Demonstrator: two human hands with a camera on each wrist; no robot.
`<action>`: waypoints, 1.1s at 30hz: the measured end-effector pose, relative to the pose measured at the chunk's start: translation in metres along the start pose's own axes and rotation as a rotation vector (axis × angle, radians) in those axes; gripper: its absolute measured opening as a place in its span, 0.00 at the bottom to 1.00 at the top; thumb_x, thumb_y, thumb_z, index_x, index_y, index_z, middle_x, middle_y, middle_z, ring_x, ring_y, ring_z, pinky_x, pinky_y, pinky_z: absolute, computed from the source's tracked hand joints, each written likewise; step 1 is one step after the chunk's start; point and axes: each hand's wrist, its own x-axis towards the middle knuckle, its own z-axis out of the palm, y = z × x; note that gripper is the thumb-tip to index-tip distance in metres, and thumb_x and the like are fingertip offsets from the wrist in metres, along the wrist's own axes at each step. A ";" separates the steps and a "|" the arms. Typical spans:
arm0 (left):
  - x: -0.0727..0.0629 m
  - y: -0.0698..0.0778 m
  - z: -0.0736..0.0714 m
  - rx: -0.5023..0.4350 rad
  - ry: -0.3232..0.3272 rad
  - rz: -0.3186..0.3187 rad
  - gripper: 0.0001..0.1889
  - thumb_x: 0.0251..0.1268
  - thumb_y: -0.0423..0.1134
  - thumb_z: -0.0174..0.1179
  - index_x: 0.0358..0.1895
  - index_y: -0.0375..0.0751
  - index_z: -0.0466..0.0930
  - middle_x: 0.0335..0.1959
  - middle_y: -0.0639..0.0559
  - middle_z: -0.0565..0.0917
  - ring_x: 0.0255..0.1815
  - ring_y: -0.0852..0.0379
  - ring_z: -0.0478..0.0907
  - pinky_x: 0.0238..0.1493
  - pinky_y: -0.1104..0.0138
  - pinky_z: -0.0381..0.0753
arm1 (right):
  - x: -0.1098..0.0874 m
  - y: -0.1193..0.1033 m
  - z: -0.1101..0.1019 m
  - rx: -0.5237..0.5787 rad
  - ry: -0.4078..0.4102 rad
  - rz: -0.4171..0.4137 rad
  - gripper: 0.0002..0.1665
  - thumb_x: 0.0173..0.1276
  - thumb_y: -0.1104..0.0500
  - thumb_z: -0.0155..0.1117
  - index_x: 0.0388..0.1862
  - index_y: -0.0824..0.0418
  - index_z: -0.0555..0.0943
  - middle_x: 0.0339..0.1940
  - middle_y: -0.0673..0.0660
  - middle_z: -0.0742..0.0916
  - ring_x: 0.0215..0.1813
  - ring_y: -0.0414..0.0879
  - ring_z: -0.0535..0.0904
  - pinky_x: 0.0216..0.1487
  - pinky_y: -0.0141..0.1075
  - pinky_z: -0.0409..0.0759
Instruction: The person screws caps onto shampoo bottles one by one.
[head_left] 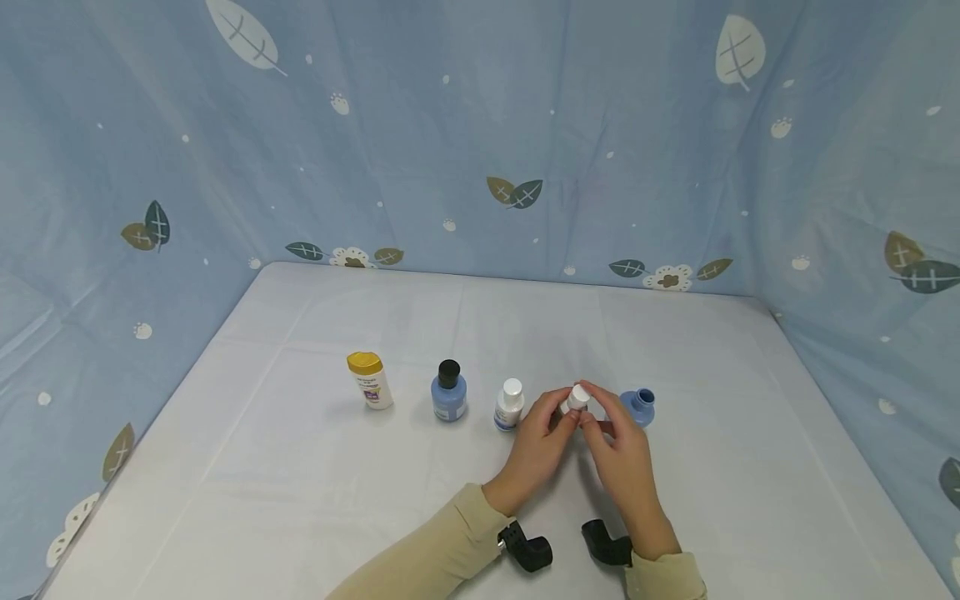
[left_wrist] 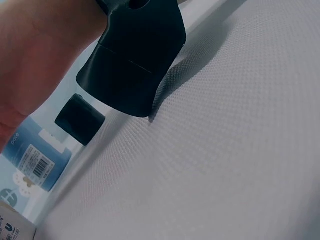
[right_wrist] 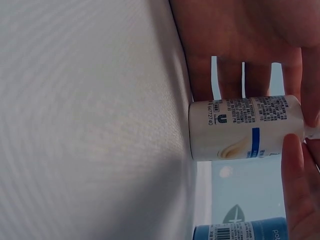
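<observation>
Both hands are together around a small white bottle (right_wrist: 240, 129) that stands on the table. My left hand (head_left: 540, 437) holds its upper part, with a finger on the shoulder in the right wrist view. Right thumb and index finger of my right hand (head_left: 618, 454) close around the neck and the white cap (head_left: 577, 397); other fingers extend behind the bottle. Just right of this hand is an uncapped blue bottle (head_left: 640, 406). A black cylinder (left_wrist: 80, 120), seemingly a cap, stands near a blue bottle (left_wrist: 40, 157) in the left wrist view.
Left of the hands stand a second white bottle with a white cap (head_left: 509, 404), a blue bottle with a black cap (head_left: 449, 390) and a white bottle with a yellow cap (head_left: 371, 381). A blue patterned curtain (head_left: 450, 125) surrounds the white-covered table (head_left: 300, 492).
</observation>
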 end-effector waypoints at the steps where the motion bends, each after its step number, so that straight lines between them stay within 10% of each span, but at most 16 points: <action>1: 0.000 0.000 0.000 0.004 0.002 0.003 0.16 0.66 0.47 0.49 0.55 0.53 0.71 0.48 0.60 0.74 0.44 0.62 0.69 0.46 0.68 0.70 | 0.000 -0.006 -0.001 -0.008 0.004 0.003 0.23 0.64 0.64 0.55 0.57 0.50 0.73 0.55 0.47 0.76 0.53 0.45 0.72 0.42 0.27 0.73; 33: 0.001 0.000 0.000 -0.011 -0.009 -0.005 0.16 0.66 0.47 0.49 0.56 0.52 0.70 0.49 0.60 0.74 0.46 0.63 0.69 0.49 0.67 0.69 | 0.000 0.001 -0.001 -0.048 0.030 -0.045 0.21 0.64 0.64 0.54 0.55 0.48 0.74 0.53 0.45 0.75 0.54 0.39 0.70 0.40 0.29 0.73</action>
